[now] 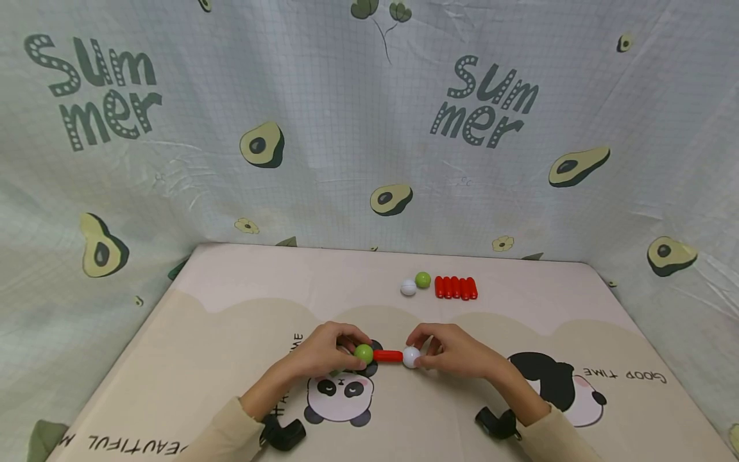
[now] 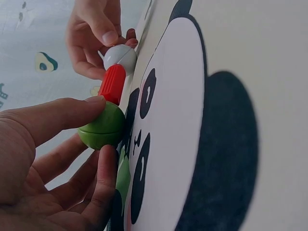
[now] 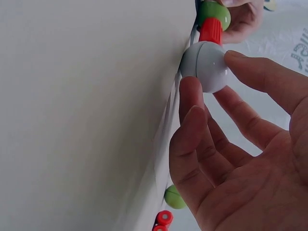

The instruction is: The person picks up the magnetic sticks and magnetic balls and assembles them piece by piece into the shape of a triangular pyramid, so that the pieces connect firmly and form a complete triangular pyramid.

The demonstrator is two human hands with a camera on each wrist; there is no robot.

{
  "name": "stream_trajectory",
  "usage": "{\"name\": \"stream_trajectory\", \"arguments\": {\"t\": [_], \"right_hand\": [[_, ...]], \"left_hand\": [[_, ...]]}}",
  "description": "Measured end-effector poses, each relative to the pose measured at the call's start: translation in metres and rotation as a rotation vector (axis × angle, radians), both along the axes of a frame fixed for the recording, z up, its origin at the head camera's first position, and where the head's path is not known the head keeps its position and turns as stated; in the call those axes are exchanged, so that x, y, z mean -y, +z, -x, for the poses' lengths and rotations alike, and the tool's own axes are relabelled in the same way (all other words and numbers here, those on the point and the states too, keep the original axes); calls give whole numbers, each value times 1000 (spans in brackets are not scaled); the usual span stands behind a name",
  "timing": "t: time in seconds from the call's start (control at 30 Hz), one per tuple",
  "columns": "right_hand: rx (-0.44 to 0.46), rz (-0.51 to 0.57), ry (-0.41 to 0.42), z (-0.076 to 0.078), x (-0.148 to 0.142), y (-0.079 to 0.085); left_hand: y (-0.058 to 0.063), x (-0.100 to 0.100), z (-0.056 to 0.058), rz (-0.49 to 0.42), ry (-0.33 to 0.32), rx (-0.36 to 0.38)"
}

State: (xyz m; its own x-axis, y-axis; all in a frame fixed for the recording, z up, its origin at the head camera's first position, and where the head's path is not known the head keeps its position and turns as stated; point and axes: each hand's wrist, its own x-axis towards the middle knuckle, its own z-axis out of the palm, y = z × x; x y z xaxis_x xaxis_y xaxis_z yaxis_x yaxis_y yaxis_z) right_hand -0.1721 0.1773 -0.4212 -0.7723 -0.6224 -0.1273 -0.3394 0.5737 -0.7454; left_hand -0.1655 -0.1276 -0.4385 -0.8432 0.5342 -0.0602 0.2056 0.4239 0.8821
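My left hand (image 1: 331,350) pinches a green ball (image 2: 103,126) between thumb and fingers. A short ridged red rod (image 1: 388,356) runs from that ball to a white ball (image 3: 206,66), the three in one line. My right hand (image 1: 456,350) grips the white ball between thumb and fingertips. In the head view this joined piece lies level, close over the table beside the printed panda's ears. Each ball has a seam around it, seen in the wrist views. Both ends of the rod meet the balls.
Farther back on the table (image 1: 242,276) lie a second white ball (image 1: 408,287), another green ball (image 1: 423,280) and a row of several red rods (image 1: 456,288). A printed cloth (image 1: 323,128) hangs behind the table. Black wrist devices (image 1: 283,434) sit at both sleeves.
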Motion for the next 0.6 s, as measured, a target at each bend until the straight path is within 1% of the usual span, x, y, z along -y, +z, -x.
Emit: {"name": "stream_trajectory", "arguments": {"t": [0.3, 0.6], "right_hand": [[9, 14, -4, 2, -4, 2], [0, 16, -13, 4, -8, 7]], "left_hand": [[0, 0, 0, 21, 4, 15], [1, 0, -1, 17, 0, 7]]}}
